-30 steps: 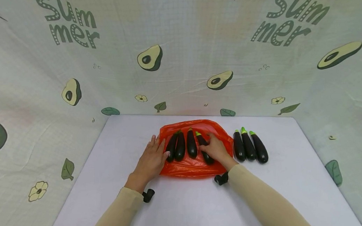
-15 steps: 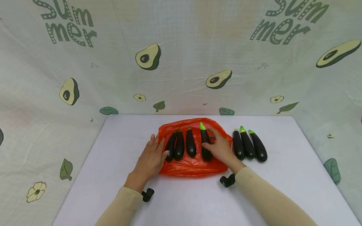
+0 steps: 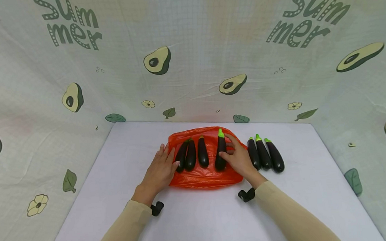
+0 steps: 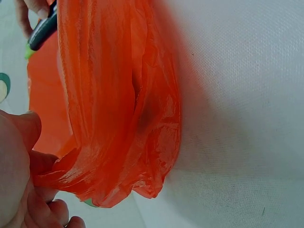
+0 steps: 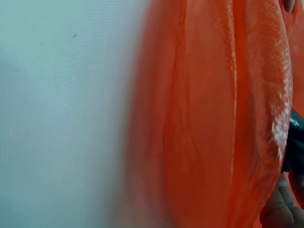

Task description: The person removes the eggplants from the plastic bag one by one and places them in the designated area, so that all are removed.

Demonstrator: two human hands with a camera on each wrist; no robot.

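A red plastic bag (image 3: 200, 181) lies spread on the white table. My left hand (image 3: 161, 171) is at its left side; in the left wrist view, the bag's gathered edge (image 4: 61, 175) is caught between the fingers. Three dark eggplants (image 3: 202, 153) lie in the bag, their stem ends pointing away from me. My right hand (image 3: 241, 158) holds another eggplant (image 3: 221, 154) between thumb and fingers at the bag's right side, its bright green stem end pointing away. In the right wrist view the bag's wall hides most of that hand.
Three more eggplants (image 3: 263, 153) lie side by side on the table (image 3: 200, 224), just right of the bag. A printed cloth backdrop (image 3: 192, 60) rises behind the table and along both sides.
My right hand has turned the eggplant from leaning left to nearly upright in view and moved slightly right with it, away from the other three in the bag. The left hand stays in place.
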